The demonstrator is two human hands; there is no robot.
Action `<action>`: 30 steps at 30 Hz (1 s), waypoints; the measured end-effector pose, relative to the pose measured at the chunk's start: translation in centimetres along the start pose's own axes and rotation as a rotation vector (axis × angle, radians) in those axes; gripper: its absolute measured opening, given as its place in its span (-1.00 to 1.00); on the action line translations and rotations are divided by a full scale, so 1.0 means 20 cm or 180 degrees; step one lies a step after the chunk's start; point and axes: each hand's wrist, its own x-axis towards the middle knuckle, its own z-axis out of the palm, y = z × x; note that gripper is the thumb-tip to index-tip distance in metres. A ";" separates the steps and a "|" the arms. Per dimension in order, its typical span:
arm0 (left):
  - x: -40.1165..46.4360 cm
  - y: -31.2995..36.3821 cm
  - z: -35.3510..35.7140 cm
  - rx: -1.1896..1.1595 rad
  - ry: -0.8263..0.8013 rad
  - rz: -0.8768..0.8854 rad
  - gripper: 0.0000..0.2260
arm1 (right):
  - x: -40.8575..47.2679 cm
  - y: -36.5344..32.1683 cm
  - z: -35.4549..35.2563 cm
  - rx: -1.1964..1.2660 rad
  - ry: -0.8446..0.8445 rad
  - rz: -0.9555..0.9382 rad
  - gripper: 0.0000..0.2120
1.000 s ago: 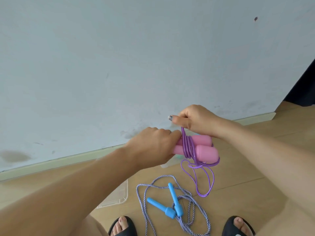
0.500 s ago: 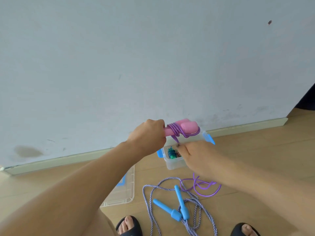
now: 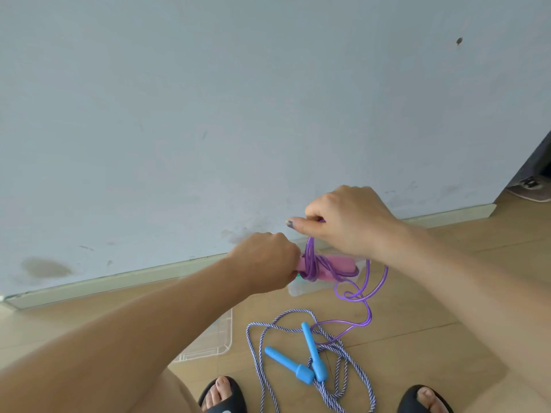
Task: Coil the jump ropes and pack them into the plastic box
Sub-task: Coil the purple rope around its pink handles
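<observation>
My left hand (image 3: 265,262) grips the pink handles (image 3: 334,268) of a jump rope, held level above the floor. The purple cord (image 3: 369,293) is wound several times round the handles, and its loose end hangs down in loops to the floor. My right hand (image 3: 348,222) pinches the cord just above the handles. A clear plastic box (image 3: 298,289) stands on the floor behind, mostly hidden by the handles and my hands. A second rope with blue handles (image 3: 310,351) and a blue-white striped cord (image 3: 262,362) lies loose on the floor near my feet.
A clear plastic lid (image 3: 211,338) lies flat on the wooden floor, left of the striped rope. A pale wall (image 3: 238,114) with a baseboard rises just behind the box. My sandalled feet (image 3: 223,394) stand at the bottom edge. A dark object (image 3: 533,171) sits at far right.
My right hand rose from below the handles to above them, carrying the purple cord up and over for another turn. The handles dropped slightly; the loose cord is shorter.
</observation>
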 end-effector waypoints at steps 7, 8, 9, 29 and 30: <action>-0.08 0.09 -0.09 -0.0091 0.0939 0.0400 -0.80 | 0.10 0.17 0.15 0.1188 -0.0693 0.0304 -0.41; -0.09 0.08 -0.10 -0.0107 0.1124 0.0429 -0.80 | 0.09 0.19 0.19 0.1525 -0.0843 0.0406 -0.41; -0.09 0.06 -0.11 -0.0143 0.1259 0.0434 -0.81 | 0.08 0.19 0.22 0.1815 -0.0984 0.0525 -0.40; -0.07 -0.07 -0.08 -0.1765 0.1260 -0.0497 -0.79 | -0.05 0.03 0.36 0.3186 -0.2033 0.2263 -0.70; -0.08 -0.07 -0.07 -0.1840 0.1156 -0.0368 -0.78 | -0.05 0.05 0.35 0.2965 -0.2001 0.2260 -0.72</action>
